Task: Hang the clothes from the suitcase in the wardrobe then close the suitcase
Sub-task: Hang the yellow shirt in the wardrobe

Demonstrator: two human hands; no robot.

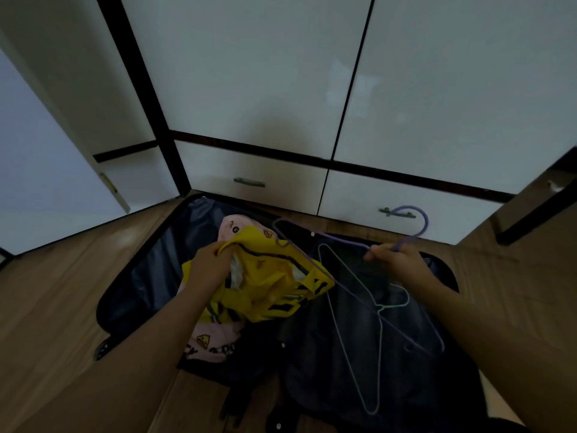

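**Two hands working a yellow garment and a purple hanger over an open suitcase**

A person is looking down at an open dark suitcase point(150, 276) lying flat on a wooden floor point(62, 276), just in front of a white wardrobe point(249, 73) with dark trim.

The left hand point(209, 267) is gripping a yellow garment point(274, 285) with dark stripes, its fingers curled into the bunched fabric near the top edge. The garment is sitting above the left half of the suitcase, over a pink garment point(212, 342) printed with small yellow figures, which is lying in that half.

The right hand point(396, 260) is pinching a purple wire hanger point(415, 218) just below its hook, fingers pressed together around the neck. The hook is curving up in front of a wardrobe drawer handle point(396, 212), and one arm of the hanger is reaching across to the yellow garment, touching it.

A second, pale green wire hanger point(377, 339) is lying on dark clothing point(343, 370) in the right half of the suitcase, below the right hand.

The wardrobe doors directly ahead are closed, and another drawer handle point(249, 182) is showing to the left.
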